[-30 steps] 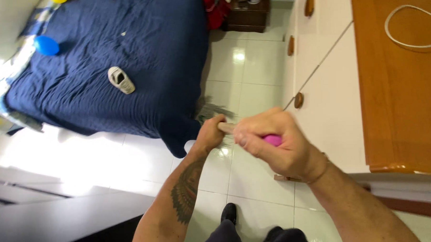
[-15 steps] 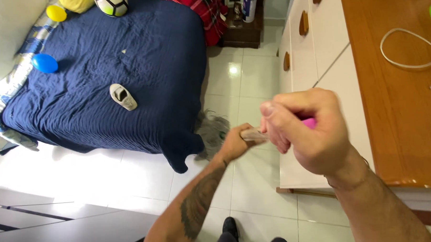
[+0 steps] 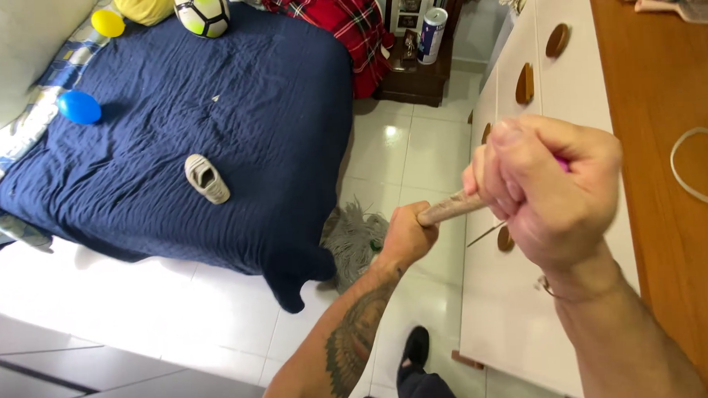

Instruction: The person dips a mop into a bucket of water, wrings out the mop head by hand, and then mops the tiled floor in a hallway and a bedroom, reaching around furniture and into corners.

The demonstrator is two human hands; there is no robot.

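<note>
The wooden mop handle [image 3: 451, 208] slants down to grey mop strands [image 3: 354, 238] on the white tiled floor [image 3: 403, 150] beside the blue bed [image 3: 210, 125], gripped low by the left hand [image 3: 405, 235] and high by the right hand [image 3: 546, 188], both fists closed around it.

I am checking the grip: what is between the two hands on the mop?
In the head view, only a short bare stretch of wooden mop handle shows between the left hand and the right hand.
</note>
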